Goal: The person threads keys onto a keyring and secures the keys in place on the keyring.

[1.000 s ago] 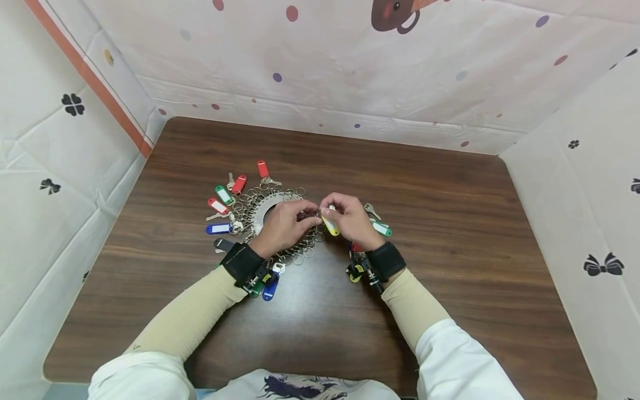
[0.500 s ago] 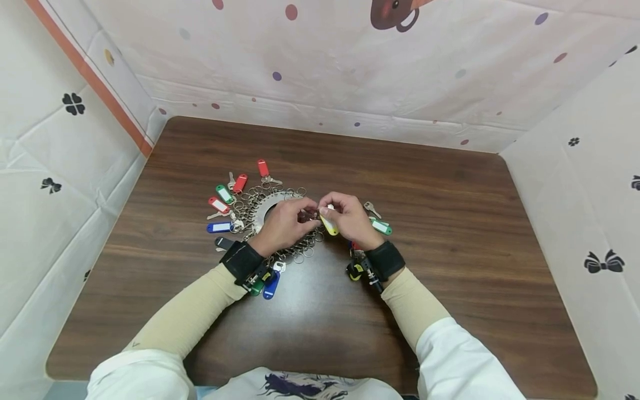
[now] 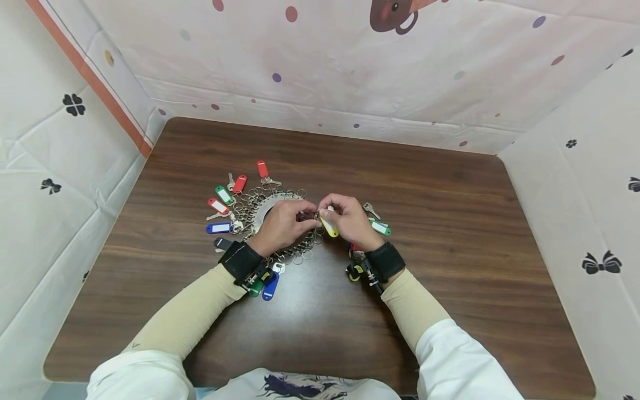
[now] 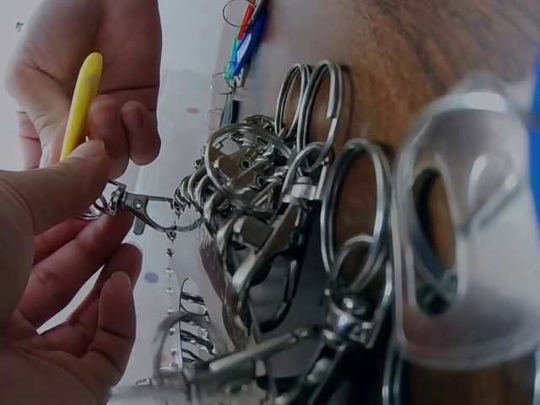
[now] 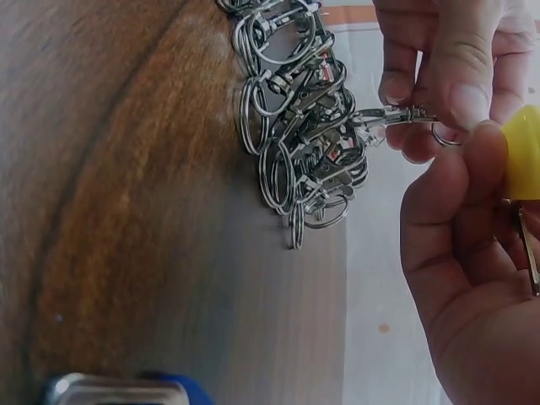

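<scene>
My left hand pinches a small metal swivel clasp between thumb and fingers, its split ring at the fingertips. The clasp hangs from a silver round metal disc, whose edge is crowded with clasps and rings. Close on the right, my right hand holds a yellow key tag between thumb and curled fingers. A key shows under that tag in the right wrist view. The fingertips of both hands meet at the split ring.
Red tags, a green tag and blue tags with keys fan out around the disc. Beyond my right hand lie another key and a green tag. The brown wooden table meets patterned cloth walls.
Both hands keep almost the same place, with only slight finger shifts. The yellow tag tilts a little between the right fingers.
</scene>
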Available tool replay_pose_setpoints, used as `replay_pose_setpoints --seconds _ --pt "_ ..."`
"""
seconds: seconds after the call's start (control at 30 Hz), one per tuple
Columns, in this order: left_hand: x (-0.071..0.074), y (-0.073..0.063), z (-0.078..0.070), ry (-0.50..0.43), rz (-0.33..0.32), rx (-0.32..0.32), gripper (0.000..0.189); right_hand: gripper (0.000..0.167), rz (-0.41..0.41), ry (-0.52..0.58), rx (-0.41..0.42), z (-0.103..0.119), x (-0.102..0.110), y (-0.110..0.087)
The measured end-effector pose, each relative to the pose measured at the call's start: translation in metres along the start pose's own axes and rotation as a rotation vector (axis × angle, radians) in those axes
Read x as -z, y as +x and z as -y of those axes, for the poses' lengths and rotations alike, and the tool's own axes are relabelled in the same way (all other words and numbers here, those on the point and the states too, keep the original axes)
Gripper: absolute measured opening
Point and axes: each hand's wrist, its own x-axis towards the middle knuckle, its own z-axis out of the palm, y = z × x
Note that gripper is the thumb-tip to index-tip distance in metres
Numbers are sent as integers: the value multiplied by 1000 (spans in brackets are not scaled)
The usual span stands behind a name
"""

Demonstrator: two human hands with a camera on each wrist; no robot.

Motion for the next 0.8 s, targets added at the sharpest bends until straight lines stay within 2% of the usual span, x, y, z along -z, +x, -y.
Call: replay_pose_setpoints --seconds 0.2,0.5,0.8 --pt "0 0 0 10 21 -2 26 8 17 18 6 1 0 0" --pt "0 0 1 6 35 30 32 7 -1 0 0 0 -1 1" --pt "0 -1 2 -20 3 -3 27 8 -3 15 -14 -1 -1 1"
